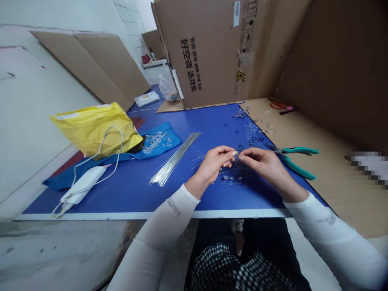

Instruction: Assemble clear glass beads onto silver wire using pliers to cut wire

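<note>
Clear beads (231, 178) lie at six o'clock from the left hand (216, 161) and right hand (263, 161), whose fingertips pinch what looks like a fine wire (237, 160). A wire bundle (176, 159) sits at nine; beyond, at twelve, a carton (216, 52) reads sideways "好空调 选月兔".

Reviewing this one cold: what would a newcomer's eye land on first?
Probably the bright yellow bag on the left of the blue tabletop, and the big printed cardboard standing at its back. Next, the left hand and right hand meeting near the middle, between a fan of silvery wires and green-handled pliers.
</note>
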`<move>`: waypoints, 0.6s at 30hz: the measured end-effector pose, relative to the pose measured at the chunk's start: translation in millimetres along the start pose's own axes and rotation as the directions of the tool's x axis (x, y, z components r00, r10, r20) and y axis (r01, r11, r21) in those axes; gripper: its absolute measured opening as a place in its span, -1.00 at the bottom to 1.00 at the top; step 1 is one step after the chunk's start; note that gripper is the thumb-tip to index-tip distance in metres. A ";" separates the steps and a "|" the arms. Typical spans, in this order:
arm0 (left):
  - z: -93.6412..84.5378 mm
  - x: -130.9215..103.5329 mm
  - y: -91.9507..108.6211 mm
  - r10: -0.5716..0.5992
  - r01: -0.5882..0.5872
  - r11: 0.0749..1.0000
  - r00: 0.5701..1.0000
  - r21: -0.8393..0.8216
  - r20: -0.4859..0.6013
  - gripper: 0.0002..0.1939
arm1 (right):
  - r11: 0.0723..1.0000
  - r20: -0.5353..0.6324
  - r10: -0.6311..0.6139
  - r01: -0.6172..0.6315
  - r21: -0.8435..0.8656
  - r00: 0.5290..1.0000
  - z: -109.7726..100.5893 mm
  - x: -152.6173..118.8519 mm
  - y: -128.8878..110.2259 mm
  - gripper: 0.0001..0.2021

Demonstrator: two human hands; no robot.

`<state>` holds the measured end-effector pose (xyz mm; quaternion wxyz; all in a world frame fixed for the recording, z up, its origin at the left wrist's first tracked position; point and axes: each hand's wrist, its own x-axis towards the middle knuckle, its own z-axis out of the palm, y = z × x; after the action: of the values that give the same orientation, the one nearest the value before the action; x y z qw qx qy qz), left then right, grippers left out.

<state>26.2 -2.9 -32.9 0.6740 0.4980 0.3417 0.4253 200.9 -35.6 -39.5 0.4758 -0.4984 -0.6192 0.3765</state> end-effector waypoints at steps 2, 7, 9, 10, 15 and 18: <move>0.6 -0.6 0.0 0.012 -0.012 1.000 1.000 -0.020 0.000 -0.72 | 0.999 0.017 -0.003 0.004 -0.040 1.000 2.3 -0.7 -3.5 -0.68; 1.4 -2.5 0.5 0.045 -0.046 0.998 0.999 -0.052 -0.011 -0.74 | 0.998 -0.001 -0.002 0.002 -0.060 1.000 7.1 -0.7 -6.6 -0.74; 1.5 -3.0 0.6 0.045 -0.045 0.998 0.999 -0.045 -0.003 -0.73 | 0.999 -0.008 0.009 -0.010 -0.046 1.000 7.7 -0.7 -6.7 -0.73; 1.5 -3.1 0.5 0.043 -0.043 0.998 0.999 -0.038 0.000 -0.73 | 0.999 -0.006 0.013 -0.013 -0.043 1.000 7.9 -0.8 -6.7 -0.73; 2.0 -2.5 0.7 0.033 -0.034 0.999 0.999 -0.025 -0.016 -0.74 | 0.997 0.012 0.002 -0.001 -0.073 1.000 8.4 -1.6 -5.6 -0.69; 1.1 -1.8 2.6 0.020 -0.021 0.999 0.999 -0.028 -0.030 -0.77 | 0.978 0.011 -0.025 0.027 -0.206 1.000 -1.4 -2.6 -5.5 -0.69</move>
<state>25.9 -4.5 -30.0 0.6715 0.4854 0.3403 0.4446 200.9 -39.4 -34.6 0.4237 -0.5353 -0.6635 0.3061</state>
